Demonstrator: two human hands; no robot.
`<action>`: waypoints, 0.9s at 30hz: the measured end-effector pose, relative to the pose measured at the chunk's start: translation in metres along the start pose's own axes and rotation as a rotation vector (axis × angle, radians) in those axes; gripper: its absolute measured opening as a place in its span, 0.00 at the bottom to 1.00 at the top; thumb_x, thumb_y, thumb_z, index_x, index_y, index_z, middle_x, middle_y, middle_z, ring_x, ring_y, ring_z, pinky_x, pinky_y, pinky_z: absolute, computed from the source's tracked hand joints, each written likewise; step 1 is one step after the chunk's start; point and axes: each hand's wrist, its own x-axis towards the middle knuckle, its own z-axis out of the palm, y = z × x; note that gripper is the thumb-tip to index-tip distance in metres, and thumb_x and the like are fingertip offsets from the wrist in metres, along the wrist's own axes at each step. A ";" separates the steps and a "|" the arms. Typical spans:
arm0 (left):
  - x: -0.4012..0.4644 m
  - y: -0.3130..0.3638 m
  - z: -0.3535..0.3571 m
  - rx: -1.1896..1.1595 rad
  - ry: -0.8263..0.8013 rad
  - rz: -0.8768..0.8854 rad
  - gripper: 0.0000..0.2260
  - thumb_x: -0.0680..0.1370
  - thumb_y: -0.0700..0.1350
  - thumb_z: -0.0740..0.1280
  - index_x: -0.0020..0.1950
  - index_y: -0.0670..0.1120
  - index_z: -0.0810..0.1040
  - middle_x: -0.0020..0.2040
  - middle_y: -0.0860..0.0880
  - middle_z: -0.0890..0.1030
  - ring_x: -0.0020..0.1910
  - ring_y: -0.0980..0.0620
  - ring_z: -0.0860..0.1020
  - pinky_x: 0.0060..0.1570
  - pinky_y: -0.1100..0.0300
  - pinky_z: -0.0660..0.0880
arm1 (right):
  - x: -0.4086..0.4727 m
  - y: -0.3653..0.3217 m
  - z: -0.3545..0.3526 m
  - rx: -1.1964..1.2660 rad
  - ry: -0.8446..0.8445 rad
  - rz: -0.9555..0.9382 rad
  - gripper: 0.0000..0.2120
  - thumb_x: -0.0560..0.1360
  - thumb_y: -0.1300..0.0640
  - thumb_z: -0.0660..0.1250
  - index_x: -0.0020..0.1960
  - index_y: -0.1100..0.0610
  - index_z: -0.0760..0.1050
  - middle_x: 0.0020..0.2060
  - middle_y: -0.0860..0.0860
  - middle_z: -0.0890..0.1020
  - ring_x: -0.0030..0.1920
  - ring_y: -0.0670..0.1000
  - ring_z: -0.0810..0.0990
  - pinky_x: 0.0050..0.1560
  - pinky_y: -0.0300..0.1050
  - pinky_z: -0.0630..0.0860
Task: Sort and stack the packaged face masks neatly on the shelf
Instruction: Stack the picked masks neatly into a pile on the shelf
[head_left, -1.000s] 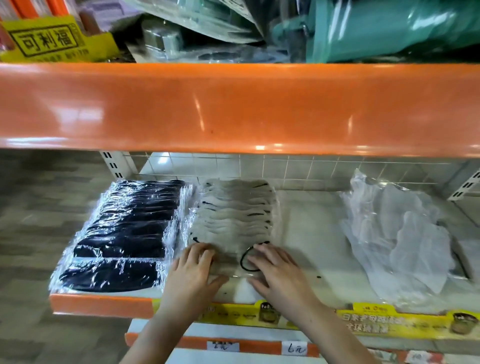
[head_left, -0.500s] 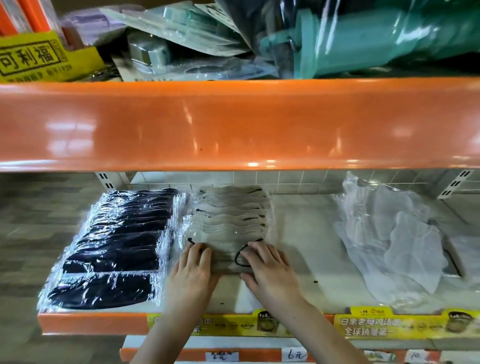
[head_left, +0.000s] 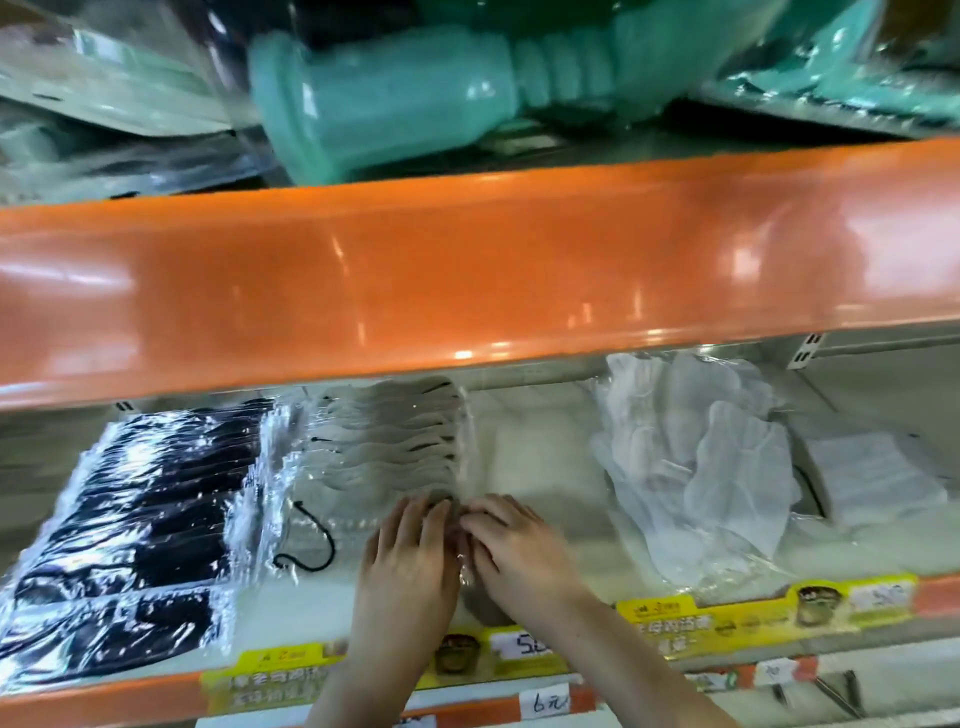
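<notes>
1. The orange shelf beam (head_left: 467, 270) is running across the middle of the frame, and under it the pale shelf deck (head_left: 535, 467) is carrying all the mask stock.
2. The row of black packaged masks (head_left: 140, 514) is lying at the lower left, overlapped like shingles and glinting in clear film; it is looking already squared up.
3. The loose heap of white masks in crumpled bags (head_left: 691, 478) is sitting right of centre, well apart from the other rows; I judge it is still waiting to be sorted.
4. The row of grey packaged masks (head_left: 384, 447) is lying at centre, just beside the black row, with a black ear loop (head_left: 311, 540) curling out at its near end.
5. The left hand (head_left: 410, 566) and the right hand (head_left: 514, 551) are lying side by side at lower centre, fingers fairly straight and pressing down on the nearest grey pack, fingertips nearly meeting; whether any finger is pinching the film I cannot tell.
6. Judging by the look, these packs are handling as very light, floppy and slippery, film sliding on film, so flat palms on top and light pressure at the pack edges seem safer than pinching one corner, which would be letting the stack fan out.
</notes>
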 end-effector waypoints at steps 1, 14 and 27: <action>0.003 0.010 0.003 -0.016 -0.005 0.011 0.18 0.71 0.47 0.57 0.52 0.43 0.81 0.53 0.46 0.82 0.54 0.44 0.81 0.47 0.51 0.78 | -0.002 0.009 -0.006 0.017 0.014 0.023 0.12 0.69 0.54 0.59 0.46 0.50 0.80 0.46 0.45 0.80 0.44 0.48 0.80 0.42 0.39 0.78; 0.046 0.153 0.059 -0.289 -0.148 0.199 0.18 0.69 0.47 0.57 0.53 0.46 0.80 0.52 0.49 0.82 0.54 0.47 0.80 0.46 0.56 0.79 | -0.063 0.142 -0.109 -0.050 0.086 0.316 0.11 0.71 0.61 0.63 0.51 0.52 0.77 0.48 0.47 0.79 0.49 0.53 0.79 0.47 0.51 0.77; 0.071 0.276 0.102 -0.205 -0.311 0.202 0.21 0.70 0.56 0.57 0.54 0.47 0.79 0.51 0.46 0.83 0.51 0.42 0.82 0.44 0.49 0.79 | -0.101 0.210 -0.159 -0.135 0.223 0.646 0.19 0.68 0.64 0.58 0.57 0.63 0.76 0.51 0.61 0.76 0.50 0.65 0.75 0.46 0.56 0.76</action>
